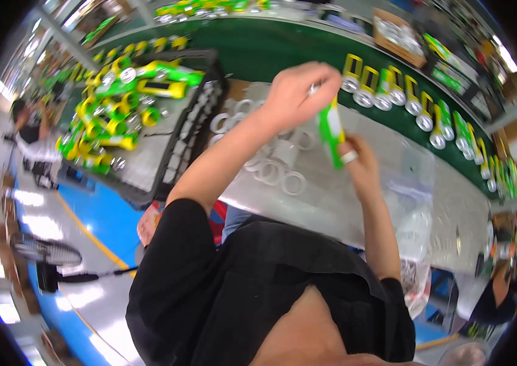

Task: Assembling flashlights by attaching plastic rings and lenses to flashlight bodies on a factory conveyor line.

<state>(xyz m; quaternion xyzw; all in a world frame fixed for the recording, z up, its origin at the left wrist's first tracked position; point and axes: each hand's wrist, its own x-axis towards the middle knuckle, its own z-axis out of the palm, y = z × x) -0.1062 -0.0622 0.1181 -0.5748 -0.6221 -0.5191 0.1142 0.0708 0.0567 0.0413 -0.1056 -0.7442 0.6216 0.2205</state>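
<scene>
A green and yellow flashlight (331, 131) is held up at a slant over the table, between my two hands. My left hand (303, 97) is closed at its upper end, which the fingers hide. My right hand (363, 168) grips its lower part from the right side, the thumb and fingers partly behind it. A white band (348, 157) shows at the fingers of my right hand; whether it is worn or held I cannot tell. Below the hands, several loose white rings (294, 183) lie spread on the grey table (325, 210).
A black crate (176, 161) heaped with green and yellow flashlights (112, 119) stands at the left. A row of flashlights (412, 97) lines the green surface behind the table on the right. An open cardboard box (397, 39) sits farther back. At lower left stands a fan (45, 250).
</scene>
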